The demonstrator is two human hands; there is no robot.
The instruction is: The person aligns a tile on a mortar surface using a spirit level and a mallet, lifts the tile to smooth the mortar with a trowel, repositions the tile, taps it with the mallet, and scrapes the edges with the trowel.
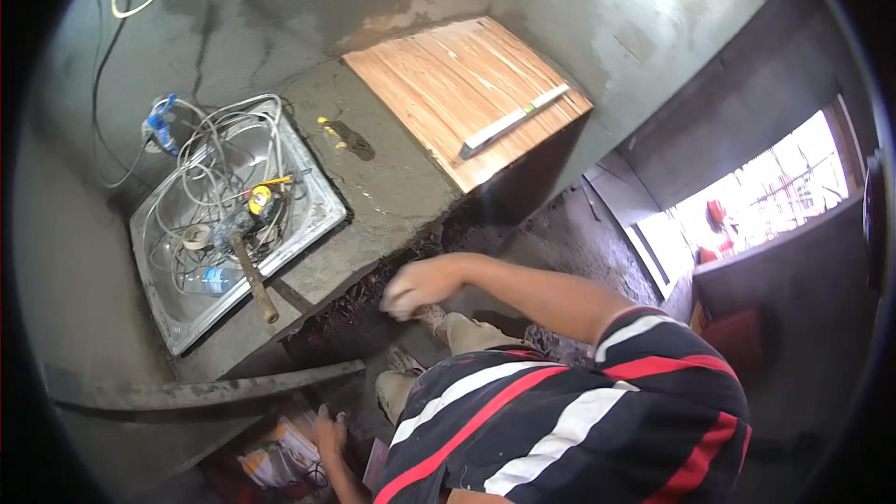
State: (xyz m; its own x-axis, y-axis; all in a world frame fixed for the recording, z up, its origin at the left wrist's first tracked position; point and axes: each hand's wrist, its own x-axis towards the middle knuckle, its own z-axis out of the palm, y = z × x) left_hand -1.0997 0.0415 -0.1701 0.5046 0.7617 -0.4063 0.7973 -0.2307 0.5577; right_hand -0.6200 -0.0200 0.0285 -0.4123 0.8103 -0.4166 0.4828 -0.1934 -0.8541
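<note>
My right hand point(417, 287) hangs beside the front edge of the grey cement counter point(392, 189). Its fingers curl downward and are smeared by motion, so whether they hold anything is unclear. Low in the view, my left hand point(329, 431) is closed, its fingers bent, next to a white and orange plastic bag point(280, 455). What it grips, if anything, cannot be made out. On the counter stands a wood-grain tile point(457, 84), flat, with a spirit level point(513, 121) lying across its near side. A small yellow-handled tool point(331, 133) lies on the wet cement.
A metal sink point(322, 210) on the left holds tangled grey cable, a wooden-handled hammer point(252, 275), a tape roll point(197, 236) and a plastic bottle point(210, 280). A curved ledge point(215, 390) runs below it. At right, a bright opening point(775, 191) breaks the wall.
</note>
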